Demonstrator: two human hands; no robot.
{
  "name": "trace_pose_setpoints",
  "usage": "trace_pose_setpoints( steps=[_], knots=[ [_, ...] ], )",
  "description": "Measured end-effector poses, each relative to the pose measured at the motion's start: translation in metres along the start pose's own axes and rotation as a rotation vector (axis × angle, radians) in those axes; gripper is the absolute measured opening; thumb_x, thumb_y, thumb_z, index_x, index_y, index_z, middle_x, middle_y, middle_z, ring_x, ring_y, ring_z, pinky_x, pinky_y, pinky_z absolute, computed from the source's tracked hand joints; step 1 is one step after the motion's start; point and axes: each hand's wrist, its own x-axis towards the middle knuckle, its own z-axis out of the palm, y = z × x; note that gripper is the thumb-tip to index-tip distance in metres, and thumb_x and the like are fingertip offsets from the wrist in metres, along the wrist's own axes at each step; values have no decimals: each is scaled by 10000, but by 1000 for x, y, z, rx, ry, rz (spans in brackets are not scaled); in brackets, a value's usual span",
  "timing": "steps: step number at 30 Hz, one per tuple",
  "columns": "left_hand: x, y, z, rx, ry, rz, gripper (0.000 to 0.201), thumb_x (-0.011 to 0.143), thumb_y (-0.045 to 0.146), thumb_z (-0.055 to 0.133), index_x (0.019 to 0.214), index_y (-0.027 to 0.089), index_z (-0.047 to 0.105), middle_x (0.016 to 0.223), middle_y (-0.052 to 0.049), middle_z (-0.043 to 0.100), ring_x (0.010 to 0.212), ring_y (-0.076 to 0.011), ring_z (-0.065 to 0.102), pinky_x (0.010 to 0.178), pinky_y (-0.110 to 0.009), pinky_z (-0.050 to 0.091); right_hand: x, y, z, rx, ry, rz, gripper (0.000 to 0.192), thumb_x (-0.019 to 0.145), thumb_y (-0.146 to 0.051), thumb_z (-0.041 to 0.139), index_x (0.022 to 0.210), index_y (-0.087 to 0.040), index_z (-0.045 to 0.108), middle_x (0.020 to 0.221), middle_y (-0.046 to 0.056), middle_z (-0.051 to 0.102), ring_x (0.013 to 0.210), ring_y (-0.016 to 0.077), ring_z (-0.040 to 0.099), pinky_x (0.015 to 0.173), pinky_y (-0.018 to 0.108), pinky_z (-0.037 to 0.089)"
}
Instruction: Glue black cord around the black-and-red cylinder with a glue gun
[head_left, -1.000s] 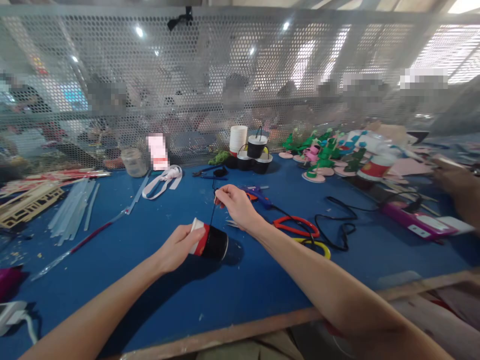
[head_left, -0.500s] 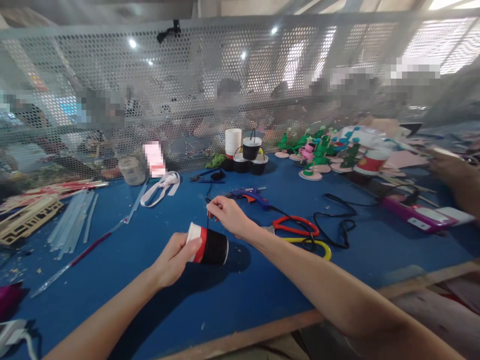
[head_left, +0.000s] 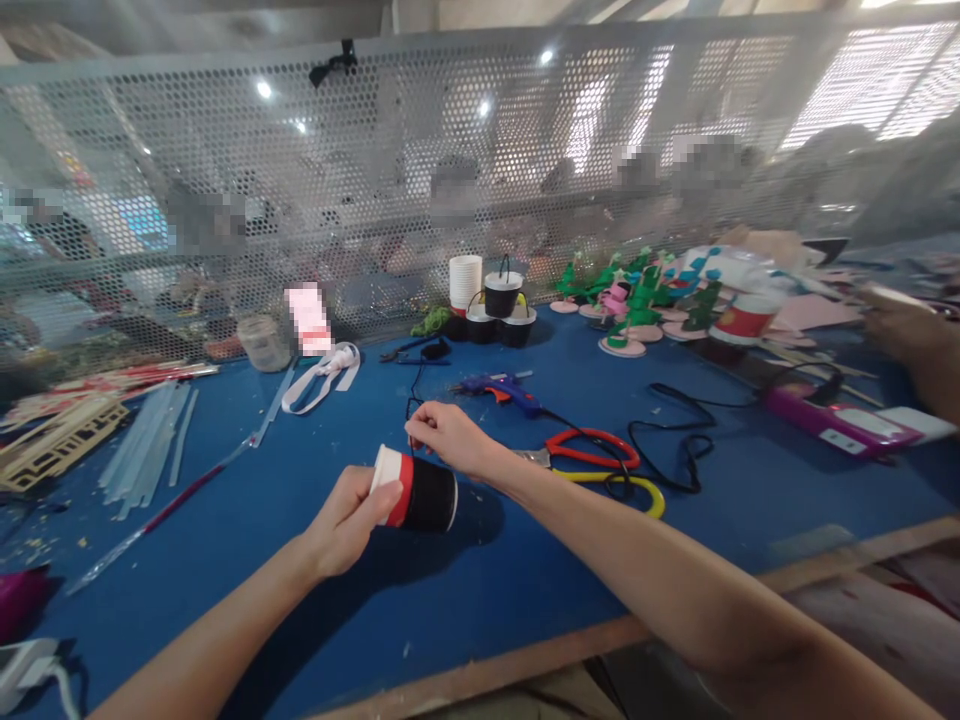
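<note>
My left hand (head_left: 346, 522) is closed around the white-rimmed end of a paper cup (head_left: 433, 495), which lies tilted on its side above the table. A red band circles the cup's middle, and black cord covers the other end. My right hand (head_left: 454, 438) is just above the cup, with thumb and fingers pinching a thin black cord (head_left: 417, 378). From there the cord runs down to the cup and back towards a small dark bundle (head_left: 436, 349). A blue glue gun (head_left: 501, 391) lies beyond my right hand.
Scissors (head_left: 596, 450) with red and yellow handles lie right of my right hand. Black-wrapped cups (head_left: 503, 296) and a white cup stack (head_left: 466, 281) stand at the back. Glue sticks (head_left: 142, 450) lie left. A purple power strip (head_left: 832, 418) and another person's hand (head_left: 911, 335) are right.
My right hand has shifted slightly left and down, closer to the cup, with the cord still pinched. The cup in my left hand has barely moved.
</note>
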Motion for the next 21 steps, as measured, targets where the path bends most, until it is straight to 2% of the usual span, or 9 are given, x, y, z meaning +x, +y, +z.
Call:
trace_pose_setpoints(
  steps=[8,16,21],
  knots=[
    [-2,-9,1,72,52,102,346,779,288,320,461,159,280,453,37,267,430,-63,241,436,-212,229,-3,-4,3,-31,-111,92,111,663,-156,460,555,-151,486,499,-34,491,417,55,383,397,174,293],
    [-2,-13,4,-189,154,23,346,755,301,372,449,149,321,446,39,285,409,-52,233,392,-204,198,0,5,2,-27,-190,174,100,654,-219,503,585,-148,518,451,-64,411,381,45,320,373,175,248],
    [-3,-17,5,-227,171,-19,355,741,315,402,437,147,332,439,39,291,407,-52,233,394,-205,198,-1,8,4,12,-244,215,103,660,-224,517,588,-152,518,438,-68,403,367,45,327,363,173,259]
  ],
)
